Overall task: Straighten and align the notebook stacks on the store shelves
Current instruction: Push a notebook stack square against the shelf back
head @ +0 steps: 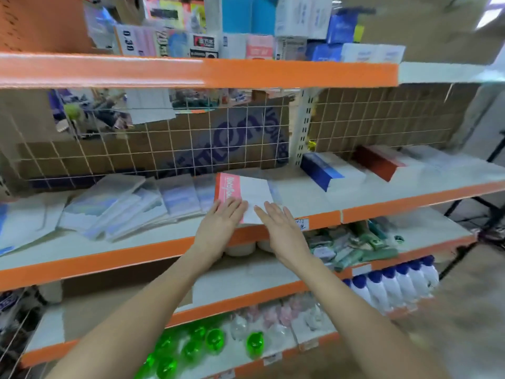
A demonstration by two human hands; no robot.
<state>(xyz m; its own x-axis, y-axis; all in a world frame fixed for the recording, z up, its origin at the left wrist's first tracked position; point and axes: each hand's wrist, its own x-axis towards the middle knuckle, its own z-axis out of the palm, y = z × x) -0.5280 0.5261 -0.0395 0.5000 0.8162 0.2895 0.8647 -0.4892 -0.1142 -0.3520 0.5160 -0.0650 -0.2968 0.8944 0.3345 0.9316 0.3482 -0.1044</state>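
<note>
Both hands work one stack on the middle shelf (382, 198) — the left hand (218, 222) lies flat, fingers straight, on the near corner of the red-and-white notebook stack (246, 192), and the right hand (278, 228) is open too, fingers extended at the stack's near right edge, gripping nothing. The step in hand looks like squaring this stack, which sits skewed to the shelf's orange front edge. Next, likely, a turn until parallel — then the fanned pale-blue notebooks (123, 209) just left.

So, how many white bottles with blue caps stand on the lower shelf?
6 bottles are clearly visible, in one row at the right end of the lower shelf; a partial seventh cap shows at the left, and more may hide behind.
</note>
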